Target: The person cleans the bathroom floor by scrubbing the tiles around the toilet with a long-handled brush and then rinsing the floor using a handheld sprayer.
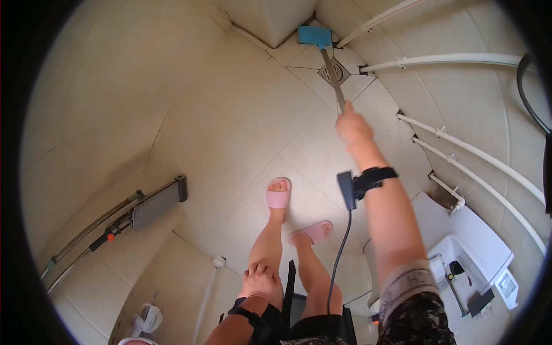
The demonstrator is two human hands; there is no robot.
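My right hand is closed round the grey pole of a long-handled cleaning tool. Its blue rectangular head is down on the tiled floor at the far corner; whether it has bristles or a blade underneath cannot be seen. The pole passes over a square metal floor drain. A dark device with a cable is strapped to my right wrist. My left hand holds nothing and rests on my left knee with its fingers apart.
White pipes run along the right wall. On the left, a flat mop and metal poles lean against the wall. A white fixture holding small tools stands at lower right. My feet wear pink slippers on the tiles.
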